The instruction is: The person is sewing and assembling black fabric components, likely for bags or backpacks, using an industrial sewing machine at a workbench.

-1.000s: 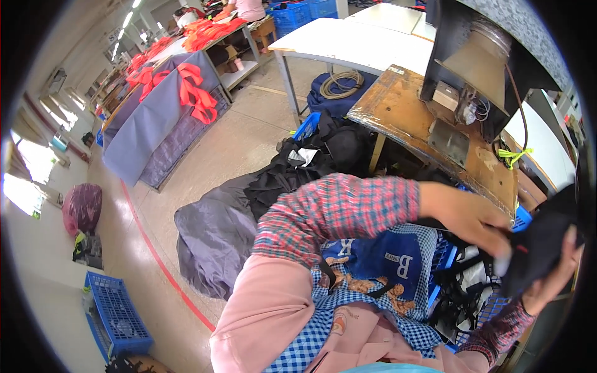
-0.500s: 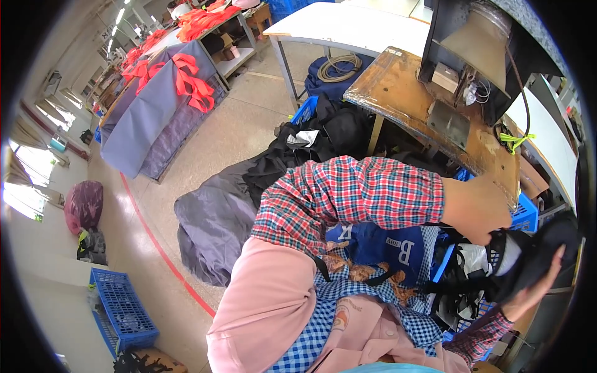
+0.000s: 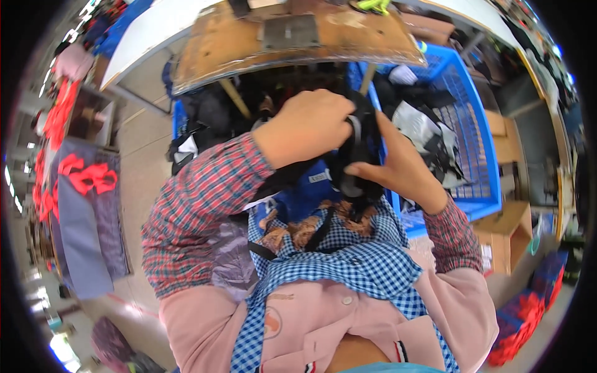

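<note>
A black fabric piece (image 3: 359,177) with a pale grey patch hangs in front of my chest, held between both hands. My left hand (image 3: 309,126) has its fingers curled closed over the piece's upper left side. On the other side, my right hand (image 3: 403,163) grips it, thumb in front and fingers behind. What kind of article it is I cannot make out. Below it lies my blue-and-white checked apron (image 3: 336,264) with a dark blue panel and brown ruffles.
A worn wooden tabletop (image 3: 230,38) stands just ahead. To the right, a blue plastic crate (image 3: 488,155) holds black and white fabric pieces. More black cloth (image 3: 217,105) is heaped under the tabletop. Cardboard boxes (image 3: 504,233) stand right of the crate; red straps (image 3: 87,174) lie far left.
My view has swung to the right, toward the wooden tabletop and blue crate. Both hands have brought the black fabric piece from the right side to in front of me.
</note>
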`<state>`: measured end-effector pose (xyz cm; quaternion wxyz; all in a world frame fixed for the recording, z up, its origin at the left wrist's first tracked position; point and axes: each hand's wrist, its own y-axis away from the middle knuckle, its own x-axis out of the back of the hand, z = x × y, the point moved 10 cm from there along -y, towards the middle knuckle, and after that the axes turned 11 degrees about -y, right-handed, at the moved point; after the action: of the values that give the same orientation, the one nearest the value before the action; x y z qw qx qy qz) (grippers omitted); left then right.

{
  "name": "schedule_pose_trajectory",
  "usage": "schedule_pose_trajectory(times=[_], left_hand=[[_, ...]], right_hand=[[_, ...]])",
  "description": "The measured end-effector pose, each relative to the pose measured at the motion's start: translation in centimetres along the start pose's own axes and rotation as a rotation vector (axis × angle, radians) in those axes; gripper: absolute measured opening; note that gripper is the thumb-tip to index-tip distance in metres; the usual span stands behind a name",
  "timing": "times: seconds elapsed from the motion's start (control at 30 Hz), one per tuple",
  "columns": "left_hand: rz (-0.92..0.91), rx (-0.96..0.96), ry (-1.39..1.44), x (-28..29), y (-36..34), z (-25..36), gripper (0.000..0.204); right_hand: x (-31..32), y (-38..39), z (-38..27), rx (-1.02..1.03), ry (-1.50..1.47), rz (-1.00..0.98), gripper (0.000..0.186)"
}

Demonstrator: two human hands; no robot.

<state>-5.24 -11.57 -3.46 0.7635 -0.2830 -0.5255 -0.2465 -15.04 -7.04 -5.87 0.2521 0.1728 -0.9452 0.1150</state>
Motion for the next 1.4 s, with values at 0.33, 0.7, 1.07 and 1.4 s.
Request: schedule_pose_trajectory(times=[0.33,0.7,1.07,1.4], left_hand=[[-0.641,0.074,0.156,-5.3,3.7,-0.3,0.037],[-1.259,0.100,0.589,-11.5,11.1,1.3,0.053],[-0.111,0.347,0.836,-3.4,8.1,-7.1,0.040],[0.029,0.393,0.499,4.8,4.1,-10.1,0.035]], right_hand=[[0.0,0.7,-1.7,0.317,0.401,0.192,0.067],[-7.7,3.1,2.4,0.200,0.181,-0.309,0.024],[2.2,-3.0,-4.0,0.429,0.274,-0.108,0.024],[4.7,-9.6,-4.1,0.644,0.478,0.107,0.032]])
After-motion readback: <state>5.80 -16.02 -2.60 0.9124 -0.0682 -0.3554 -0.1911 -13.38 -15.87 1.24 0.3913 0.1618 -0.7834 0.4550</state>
